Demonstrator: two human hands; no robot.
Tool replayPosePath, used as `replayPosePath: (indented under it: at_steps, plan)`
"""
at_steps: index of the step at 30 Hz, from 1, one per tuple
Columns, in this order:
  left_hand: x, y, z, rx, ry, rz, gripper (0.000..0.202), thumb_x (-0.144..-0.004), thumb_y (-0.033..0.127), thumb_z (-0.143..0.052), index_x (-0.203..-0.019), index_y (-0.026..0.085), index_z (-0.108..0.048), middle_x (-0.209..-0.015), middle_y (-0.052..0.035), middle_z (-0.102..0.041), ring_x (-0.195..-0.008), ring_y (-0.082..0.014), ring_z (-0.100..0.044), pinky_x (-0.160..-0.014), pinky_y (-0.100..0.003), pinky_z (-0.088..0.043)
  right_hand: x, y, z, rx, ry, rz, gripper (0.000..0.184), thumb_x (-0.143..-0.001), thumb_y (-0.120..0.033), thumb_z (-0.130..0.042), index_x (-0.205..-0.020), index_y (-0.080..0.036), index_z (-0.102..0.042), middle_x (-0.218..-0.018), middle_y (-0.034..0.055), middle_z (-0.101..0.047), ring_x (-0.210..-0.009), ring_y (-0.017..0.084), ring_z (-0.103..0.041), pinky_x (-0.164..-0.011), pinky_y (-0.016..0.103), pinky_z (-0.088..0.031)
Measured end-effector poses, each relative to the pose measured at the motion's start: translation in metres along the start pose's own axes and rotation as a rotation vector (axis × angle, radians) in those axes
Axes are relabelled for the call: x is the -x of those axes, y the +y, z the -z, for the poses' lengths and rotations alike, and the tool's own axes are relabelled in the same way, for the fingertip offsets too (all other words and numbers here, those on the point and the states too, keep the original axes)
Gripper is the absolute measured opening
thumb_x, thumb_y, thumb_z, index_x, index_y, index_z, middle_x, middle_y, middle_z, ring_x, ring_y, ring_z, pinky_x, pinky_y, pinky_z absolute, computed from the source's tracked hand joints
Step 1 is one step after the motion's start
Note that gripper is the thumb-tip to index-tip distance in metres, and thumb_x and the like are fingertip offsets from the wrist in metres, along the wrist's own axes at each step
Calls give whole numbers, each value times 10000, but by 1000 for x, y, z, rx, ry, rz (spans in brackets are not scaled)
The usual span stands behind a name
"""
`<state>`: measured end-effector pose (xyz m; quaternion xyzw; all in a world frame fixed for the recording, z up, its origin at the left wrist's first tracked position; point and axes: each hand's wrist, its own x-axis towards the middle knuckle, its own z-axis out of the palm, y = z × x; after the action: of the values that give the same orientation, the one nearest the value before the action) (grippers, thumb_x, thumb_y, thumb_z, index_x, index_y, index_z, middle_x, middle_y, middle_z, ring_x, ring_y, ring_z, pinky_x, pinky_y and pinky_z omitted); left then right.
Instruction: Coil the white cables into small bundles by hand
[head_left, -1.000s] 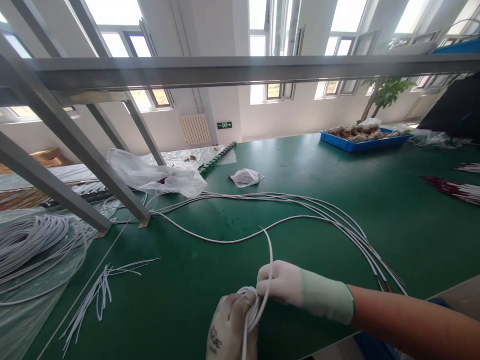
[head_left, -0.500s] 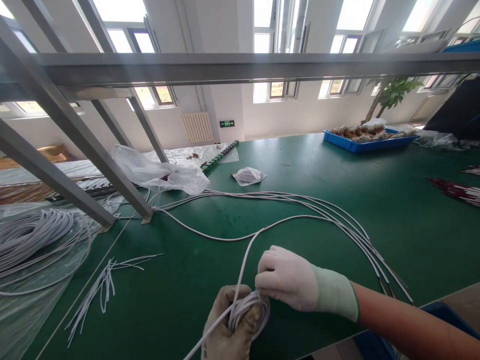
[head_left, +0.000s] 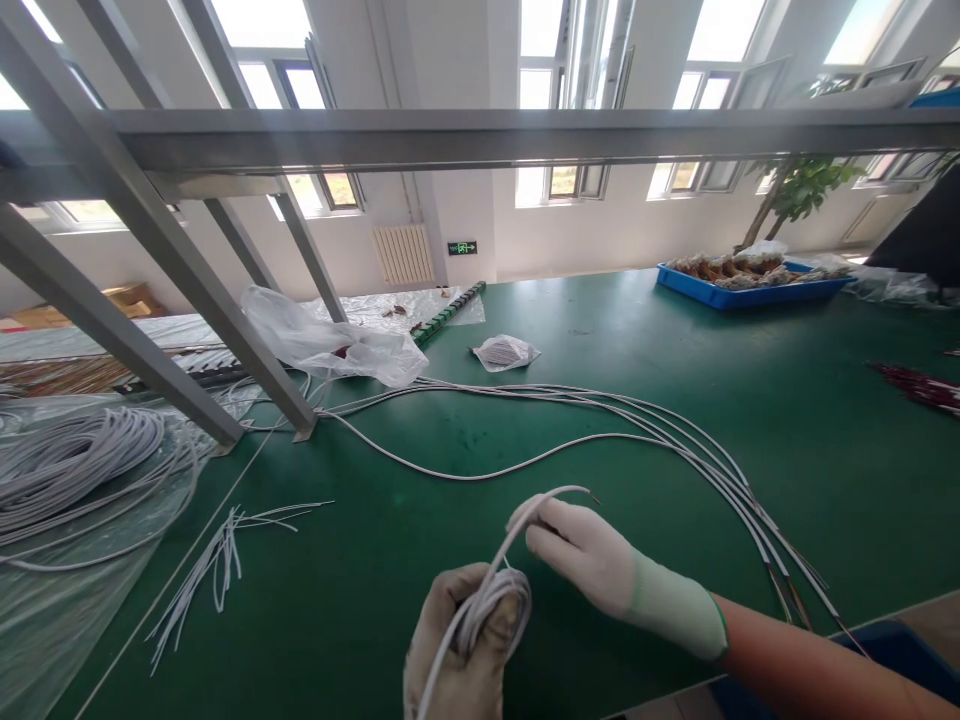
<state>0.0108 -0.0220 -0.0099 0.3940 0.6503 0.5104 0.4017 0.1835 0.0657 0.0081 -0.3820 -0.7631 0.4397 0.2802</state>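
Some L hand [head_left: 457, 655] cropped; grips coil [head_left: 491, 598].

The cable [head_left: 491, 600] is thin, white and round, and part of it is wound into a small, tight coil of several loops. The coil stands upright in my left grip [head_left: 454, 655], pressed against the palm just above the green surface [head_left: 360, 600]. One strand rises from the coil and arcs over the fingertips of my right grip [head_left: 592, 560], which pinch it. Its free end points right and finishes in a thin tip. Another strand drops from the coil past my left wrist and runs off the bottom edge.
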Motion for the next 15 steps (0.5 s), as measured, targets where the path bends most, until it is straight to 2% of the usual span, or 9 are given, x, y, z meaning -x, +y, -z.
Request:
replayPosePath:
  at_steps: [2, 3, 6, 9, 11, 14, 15]
  plan:
    - [-4, 10, 2, 176, -79, 215, 440, -673, 569, -852, -914, 237, -694, -804, -15, -722, -760, -256, -696, -692, -351, -579, -1, -2, 4, 65, -38, 174, 273, -1034, -267, -508, -1247, -202, -665, -973, 37, -602, -838, 178, -561, -768, 306, -477]
    - [-6, 14, 4, 220, -131, 270, 455, -652, 564, -866, -905, 230, -689, -799, -14, -717, -777, -259, -692, -720, -362, -578, -1, -2, 6, 120, -77, 262, 272, -1035, -292, -530, -1248, -206, -675, -989, 47, -599, -851, 182, -561, -763, 308, -470]
    - [-10, 19, 8, 221, -260, 323, 485, -637, 596, -867, -895, 228, -685, -849, -36, -728, -846, -280, -687, -766, -388, -559, -3, 3, 6, 272, -125, 424, 278, -1063, -385, -514, -1064, -194, -715, -971, 59, -600, -836, 183, -540, -727, 311, -422]
    - [-8, 16, 10, 156, -299, 311, 477, -671, 643, -830, -892, 247, -684, -866, -41, -722, -855, -292, -683, -765, -399, -552, -4, 3, 2, 440, -136, 482, 337, -1078, -361, -444, -892, -180, -659, -886, 43, -571, -737, 167, -456, -692, 331, -357]
    - [-5, 10, 11, 30, -268, 176, 400, -769, 641, -756, -901, 268, -705, -853, -37, -712, -812, -276, -670, -741, -386, -536, -5, -3, -2, 497, -134, 403, 313, -1056, -313, -442, -809, -183, -585, -829, 23, -530, -701, 161, -405, -678, 334, -334]
    - [-1, 1, 9, -227, -170, -210, 317, -888, 587, -648, -959, 300, -761, -893, -59, -723, -790, -269, -652, -749, -393, -504, -7, -11, -10, 327, -159, 49, 288, -1021, -257, -454, -740, -202, -485, -754, -11, -477, -674, 149, -425, -645, 299, -354]
    - [0, 0, 8, -276, -148, -285, 309, -897, 578, -640, -967, 307, -769, -893, -62, -726, -781, -268, -651, -745, -393, -500, -7, -12, -12, 232, -183, -84, 307, -1020, -263, -459, -719, -208, -461, -727, -21, -463, -655, 143, -435, -622, 283, -360]
